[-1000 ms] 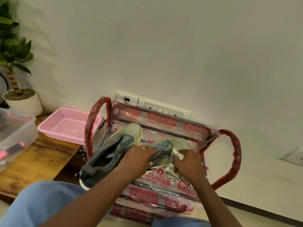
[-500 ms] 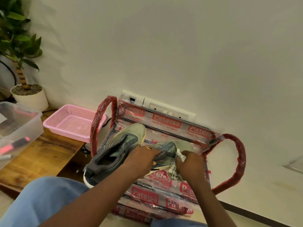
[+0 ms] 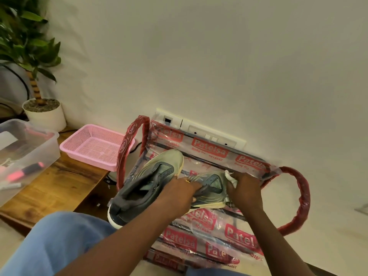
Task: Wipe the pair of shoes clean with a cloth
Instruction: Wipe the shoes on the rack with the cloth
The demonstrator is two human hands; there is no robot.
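The bag [image 3: 209, 232] is glossy crinkled plastic, the shoes [image 3: 151, 176] matt fabric.

Shoes [image 3: 147, 181] on bag [image 3: 235, 236]; basket [image 3: 93, 145] left, probably on table [image 3: 49, 188].

The left grip [image 3: 177, 196] holds a grey-and-pale-green mesh sneaker [image 3: 211, 188] on a clear plastic bag with red print [image 3: 209, 236]. The right grip [image 3: 244, 191] presses a crumpled white cloth [image 3: 231, 177] against its toe. The matching sneaker [image 3: 147, 182] lies just left.
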